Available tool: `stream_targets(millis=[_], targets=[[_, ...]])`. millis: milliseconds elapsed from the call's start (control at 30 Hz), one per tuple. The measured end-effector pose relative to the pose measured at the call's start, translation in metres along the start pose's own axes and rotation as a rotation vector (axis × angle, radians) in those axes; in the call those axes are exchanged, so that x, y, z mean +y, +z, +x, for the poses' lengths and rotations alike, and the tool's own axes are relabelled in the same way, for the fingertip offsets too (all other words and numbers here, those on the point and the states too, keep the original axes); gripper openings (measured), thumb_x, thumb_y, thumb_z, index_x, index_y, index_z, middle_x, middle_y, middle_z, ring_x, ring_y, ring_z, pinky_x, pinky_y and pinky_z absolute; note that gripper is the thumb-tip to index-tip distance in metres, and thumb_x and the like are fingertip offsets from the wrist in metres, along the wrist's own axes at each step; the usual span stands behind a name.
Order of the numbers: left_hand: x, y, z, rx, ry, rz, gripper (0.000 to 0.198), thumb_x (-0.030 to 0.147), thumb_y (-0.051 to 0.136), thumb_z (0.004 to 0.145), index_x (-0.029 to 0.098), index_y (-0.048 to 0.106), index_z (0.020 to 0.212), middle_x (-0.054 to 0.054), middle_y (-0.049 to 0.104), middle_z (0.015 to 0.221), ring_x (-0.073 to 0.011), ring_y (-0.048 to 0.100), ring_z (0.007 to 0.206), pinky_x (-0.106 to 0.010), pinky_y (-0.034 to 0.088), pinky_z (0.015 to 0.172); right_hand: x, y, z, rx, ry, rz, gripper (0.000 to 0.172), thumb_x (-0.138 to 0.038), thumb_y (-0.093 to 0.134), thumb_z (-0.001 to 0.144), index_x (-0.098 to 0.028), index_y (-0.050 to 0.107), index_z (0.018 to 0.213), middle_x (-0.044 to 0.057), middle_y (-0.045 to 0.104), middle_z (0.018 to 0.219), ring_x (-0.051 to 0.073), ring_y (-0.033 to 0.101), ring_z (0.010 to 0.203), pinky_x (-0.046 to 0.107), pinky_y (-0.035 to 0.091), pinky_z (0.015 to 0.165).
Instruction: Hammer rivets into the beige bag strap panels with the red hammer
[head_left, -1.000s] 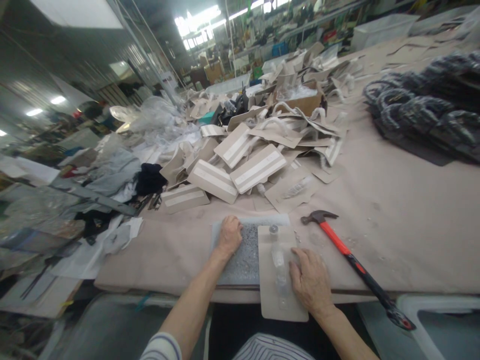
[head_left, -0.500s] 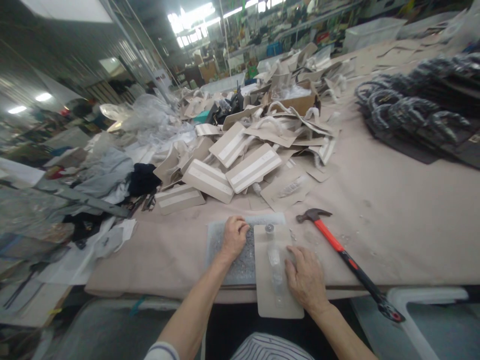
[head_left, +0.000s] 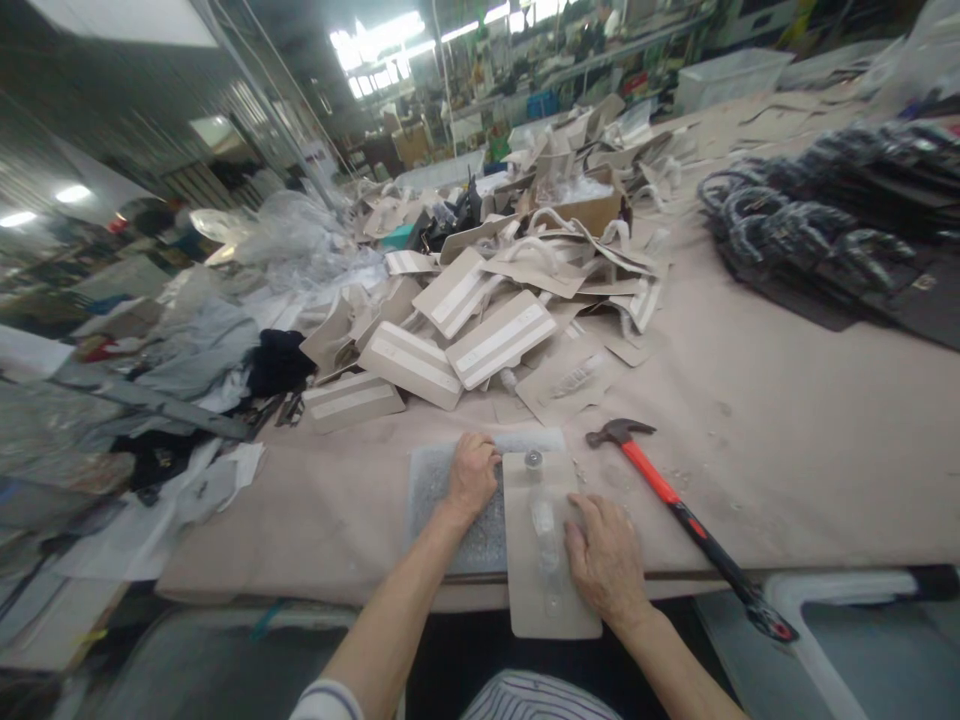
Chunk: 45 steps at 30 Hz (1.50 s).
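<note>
A beige cardboard card (head_left: 534, 592) with a clear plastic blister down its middle lies at the table's near edge, partly over a grey pitted pad (head_left: 431, 478). My right hand (head_left: 606, 558) lies flat on the card's right side, fingers by the blister. My left hand (head_left: 472, 474) is curled loosely on the pad, touching the card's upper left edge. A hammer (head_left: 679, 515) with a red and black handle lies on the table just right of my right hand.
A big heap of beige cards with white strips (head_left: 495, 340) covers the table's middle, with a cardboard box (head_left: 592, 208) behind it. Dark coiled straps (head_left: 825, 235) lie far right. Cloth and plastic scraps (head_left: 187, 380) crowd the left. A white bin rim (head_left: 847, 590) shows below the table edge.
My left hand slid right across the pad to the card's upper left edge. My right hand stayed on the card. The view shifted slightly.
</note>
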<state>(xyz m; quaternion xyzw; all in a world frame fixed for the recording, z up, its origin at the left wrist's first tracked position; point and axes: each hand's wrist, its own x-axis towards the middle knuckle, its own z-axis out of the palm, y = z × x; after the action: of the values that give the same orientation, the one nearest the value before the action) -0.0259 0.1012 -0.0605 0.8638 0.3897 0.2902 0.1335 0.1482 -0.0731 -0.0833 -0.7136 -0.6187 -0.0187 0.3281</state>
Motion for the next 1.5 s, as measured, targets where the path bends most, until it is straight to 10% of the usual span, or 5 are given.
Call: stream_targets(millis=[300, 767, 900, 1100, 1500], targets=[[-0.015, -0.026, -0.008, 0.386, -0.275, -0.081, 0.013, 0.013, 0.057, 0.089, 0.019, 0.062, 0.079, -0.006, 0.064, 0.085, -0.0222, 0.061, 0.087, -0.034, 0.05, 0.08, -0.001, -0.001, 0.001, 0.018, -0.008, -0.011, 0.027, -0.025, 0.044, 0.098, -0.015, 0.054, 0.121, 0.012, 0.058, 0.107, 0.028, 0.053, 0.097, 0.042, 0.044, 0.081], [-0.007, -0.007, -0.009, 0.004, 0.018, 0.01, 0.019, 0.008, 0.056, 0.091, 0.018, 0.067, 0.079, -0.007, 0.065, 0.094, -0.0227, 0.058, 0.096, -0.045, 0.045, 0.102, -0.001, 0.0, 0.001, 0.028, -0.01, -0.004, 0.027, -0.026, 0.044, 0.098, -0.016, 0.054, 0.121, 0.012, 0.058, 0.107, 0.028, 0.053, 0.097, 0.042, 0.045, 0.081], [-0.007, -0.009, -0.006, -0.019, 0.08, 0.052, 0.023, 0.006, 0.051, 0.09, 0.019, 0.06, 0.074, -0.008, 0.062, 0.085, -0.0244, 0.057, 0.089, -0.039, 0.049, 0.086, 0.0, 0.0, 0.0, 0.017, -0.002, 0.003, 0.027, -0.026, 0.045, 0.098, -0.016, 0.054, 0.121, 0.012, 0.058, 0.108, 0.028, 0.053, 0.097, 0.043, 0.045, 0.081], [-0.003, -0.026, 0.004, 0.403, -0.318, -0.108, 0.013, 0.015, 0.055, 0.091, 0.02, 0.06, 0.08, -0.004, 0.061, 0.081, -0.0211, 0.059, 0.081, -0.031, 0.048, 0.076, 0.0, 0.001, -0.001, 0.005, 0.006, 0.02, 0.027, -0.025, 0.045, 0.098, -0.016, 0.053, 0.122, 0.012, 0.058, 0.108, 0.028, 0.053, 0.1, 0.043, 0.046, 0.082], [-0.006, -0.006, -0.002, -0.028, -0.004, -0.078, 0.015, 0.01, 0.058, 0.09, 0.018, 0.068, 0.081, -0.007, 0.064, 0.093, -0.023, 0.057, 0.096, -0.037, 0.048, 0.089, -0.003, -0.002, -0.001, 0.024, 0.005, 0.003, 0.026, -0.025, 0.044, 0.098, -0.017, 0.054, 0.12, 0.012, 0.059, 0.106, 0.028, 0.054, 0.097, 0.041, 0.045, 0.08]])
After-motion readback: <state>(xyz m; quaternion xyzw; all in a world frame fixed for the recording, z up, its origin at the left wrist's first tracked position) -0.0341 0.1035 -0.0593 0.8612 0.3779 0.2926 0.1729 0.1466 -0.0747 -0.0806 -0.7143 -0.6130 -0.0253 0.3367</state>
